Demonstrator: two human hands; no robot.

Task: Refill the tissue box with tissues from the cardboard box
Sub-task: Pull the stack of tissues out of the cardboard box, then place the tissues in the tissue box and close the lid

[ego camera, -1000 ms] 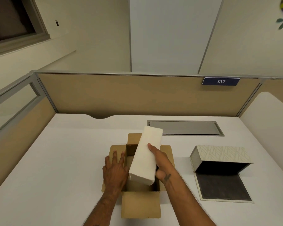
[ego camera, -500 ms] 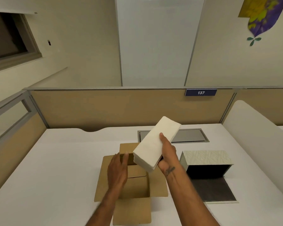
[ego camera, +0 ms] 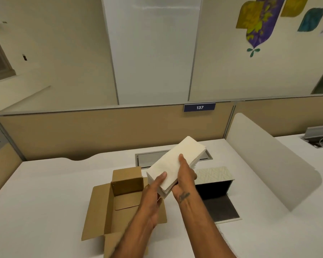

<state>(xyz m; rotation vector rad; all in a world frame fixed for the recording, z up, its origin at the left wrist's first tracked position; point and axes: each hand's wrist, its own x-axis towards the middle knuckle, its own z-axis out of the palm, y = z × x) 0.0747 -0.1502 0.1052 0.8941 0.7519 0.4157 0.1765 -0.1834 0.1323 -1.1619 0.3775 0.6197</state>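
The left hand (ego camera: 153, 190) and the right hand (ego camera: 185, 175) both hold the stack of tissues (ego camera: 175, 164) up in the air. It floats between the open cardboard box (ego camera: 108, 207) near the front edge of the worktop (ego camera: 45, 192) and the tissue box (ego camera: 215, 175) on the right. To do this well, the person should keep the stack flat and squeezed, then slide it into the dark opening.

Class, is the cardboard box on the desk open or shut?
Open: the cardboard box has its flaps spread outward, and its bare brown floor shows.
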